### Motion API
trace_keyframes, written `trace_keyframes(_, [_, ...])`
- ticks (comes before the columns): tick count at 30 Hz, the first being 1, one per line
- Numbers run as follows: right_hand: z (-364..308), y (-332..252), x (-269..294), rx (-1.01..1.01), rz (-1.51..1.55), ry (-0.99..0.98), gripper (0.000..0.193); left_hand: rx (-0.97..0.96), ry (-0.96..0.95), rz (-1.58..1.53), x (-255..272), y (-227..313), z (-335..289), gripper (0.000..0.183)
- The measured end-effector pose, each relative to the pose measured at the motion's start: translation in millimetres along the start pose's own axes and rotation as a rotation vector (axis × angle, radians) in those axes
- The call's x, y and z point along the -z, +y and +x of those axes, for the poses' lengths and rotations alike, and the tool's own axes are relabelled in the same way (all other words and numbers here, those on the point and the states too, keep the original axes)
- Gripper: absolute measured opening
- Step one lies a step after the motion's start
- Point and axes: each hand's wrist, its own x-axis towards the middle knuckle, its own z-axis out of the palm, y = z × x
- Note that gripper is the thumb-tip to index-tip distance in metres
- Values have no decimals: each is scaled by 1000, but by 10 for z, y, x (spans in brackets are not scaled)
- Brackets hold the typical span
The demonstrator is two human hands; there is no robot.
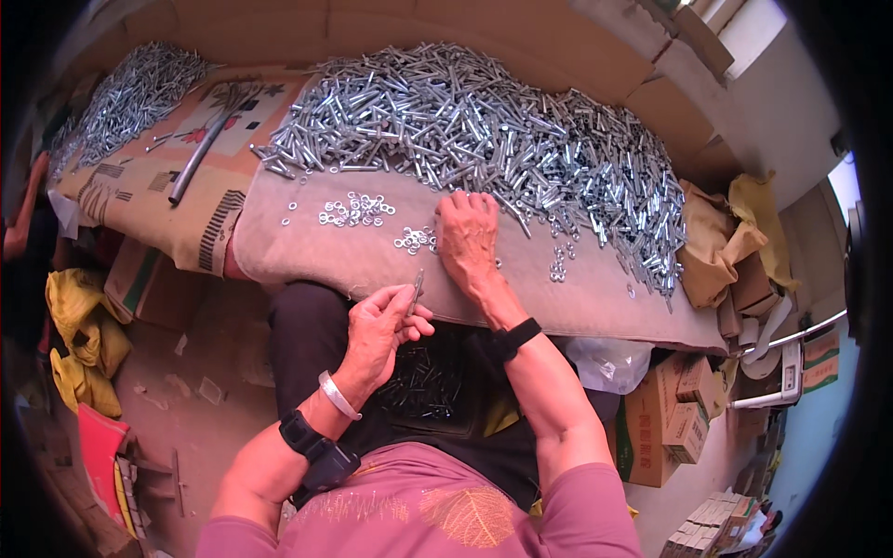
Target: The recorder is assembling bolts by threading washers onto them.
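Observation:
My left hand [378, 327] is raised over my lap, thumb and fingers pinched on a slim metal bolt [417, 286] that points upward. With bent fingers, my right hand [468, 240] rests on the covered tabletop [307, 244], at the near edge of a big heap of silvery bolts [446, 121]. Its fingertips point down and away, so what they hold, if anything, is hidden. Small ring washers [357, 210] lie loose left of that hand, and a second cluster of washers [409, 240] is right beside it. Below my hands, dark bolts [423, 386] lie in a dark container at my lap.
A metal tube [200, 158] lies on a patterned cardboard sheet to the left, near another bolt heap [139, 98]. Cardboard [307, 33] walls the table's back. Cardboard boxes [656, 423] and a clear plastic bag [609, 363] sit at lower right; yellow sacks [88, 330] lie left.

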Motion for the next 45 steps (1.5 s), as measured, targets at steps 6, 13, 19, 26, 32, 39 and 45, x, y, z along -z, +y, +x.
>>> trace_keyframes(6, [-293,-211,476,-271,540,-11,8,2,33,30,-98,-32,58,22])
trace_keyframes(13, [-740,-268,768,-536,1020,-65,10,51,-42,42,-227,-158,11,21])
trace_keyframes(19, [-799,-283,809,-248,693,129,14,176,-79,-196,-253,-163,-26,20])
trace_keyframes(26, [-613,-165,740,100,626,41,25,208,-93,-333,-107,-76,95,19])
trace_keyframes(32, [-146,-43,370,-146,414,-1,21,131,-40,-253,-8,57,187,19])
trace_keyframes(39, [149,76,-115,-8,-65,18,4,107,-30,-205,16,31,182,21])
trace_keyframes(45, [-110,-112,357,-152,279,4,6,95,-13,-152,-41,57,128,19])
